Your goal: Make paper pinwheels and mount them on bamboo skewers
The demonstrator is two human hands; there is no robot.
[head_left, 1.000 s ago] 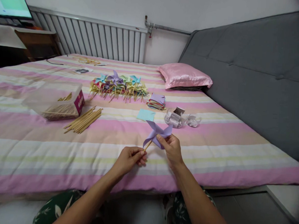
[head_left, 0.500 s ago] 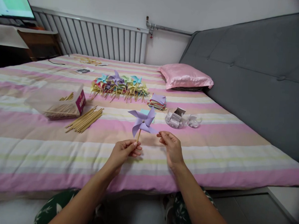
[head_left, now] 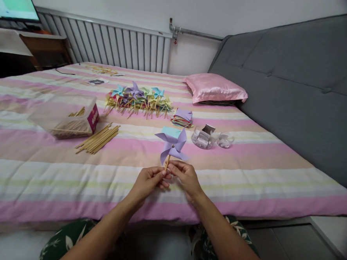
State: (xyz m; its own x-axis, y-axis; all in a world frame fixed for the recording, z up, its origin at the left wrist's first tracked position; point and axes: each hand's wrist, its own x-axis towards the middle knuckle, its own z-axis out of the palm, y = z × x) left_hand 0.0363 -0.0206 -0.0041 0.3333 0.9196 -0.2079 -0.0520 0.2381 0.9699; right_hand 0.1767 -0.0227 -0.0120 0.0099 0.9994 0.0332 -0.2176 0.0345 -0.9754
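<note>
A purple paper pinwheel (head_left: 176, 149) on a thin wooden stick stands upright in front of me, above the bed. My left hand (head_left: 153, 179) pinches the stick low down between thumb and fingers. Against the same stick, just under the paper blades, the fingertips of my right hand (head_left: 185, 177) are closed, touching the left fingers. Behind the pinwheel lies a light blue paper sheet (head_left: 171, 131), partly hidden by the blades. A stack of coloured paper squares (head_left: 182, 118) sits a little farther back.
Several finished pinwheels (head_left: 138, 98) lie in a heap at mid-bed. To the left are loose wooden sticks (head_left: 99, 139) and a clear plastic box (head_left: 73, 129) of more sticks. A clear round container (head_left: 202, 139) and its lid (head_left: 225, 140) are at right; a pink pillow (head_left: 215, 88) lies behind.
My right hand has left the blade tip and moved left and down to the stick. The pinwheel and my left hand have shifted slightly right and down, and the blades have turned.
</note>
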